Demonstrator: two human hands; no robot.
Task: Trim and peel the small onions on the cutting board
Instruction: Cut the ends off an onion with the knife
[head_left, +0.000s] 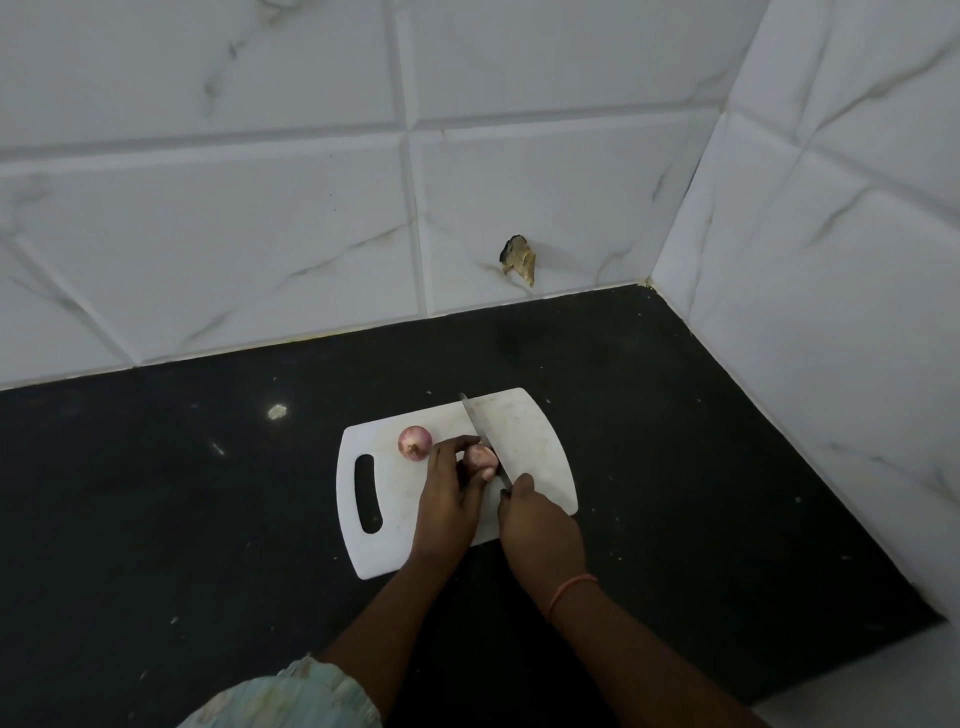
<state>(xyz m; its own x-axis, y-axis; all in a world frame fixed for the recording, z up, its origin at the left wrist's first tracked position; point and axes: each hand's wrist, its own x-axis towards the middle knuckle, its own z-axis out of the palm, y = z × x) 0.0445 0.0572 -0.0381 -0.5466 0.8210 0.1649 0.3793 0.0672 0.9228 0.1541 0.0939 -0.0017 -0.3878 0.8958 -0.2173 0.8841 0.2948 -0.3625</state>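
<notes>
The left hand holds a small onion down on the white cutting board, its grip closed round the bulb with the forefinger reaching over the far side and the thumb curled against the near side. The right hand has its grip wrapped round the handle of a knife (the handle itself is hidden inside the fist), and the blade runs away from the person across the board, its edge lying against the right side of the held onion. A thin orange band circles the right wrist.

Just beside the left fingers, to their left and a little farther back, a second small onion sits on the board with its pinkish skin on, apart from the blade. The board's slot handle lies at its left end.

The board rests on a black, speckled desk with pale flecks scattered over it. White marble-veined tiled walls meet in a corner at the back right, and the rear wall has a chipped, brownish hole low down, well behind the board. A patterned pale sleeve shows at the bottom edge.
</notes>
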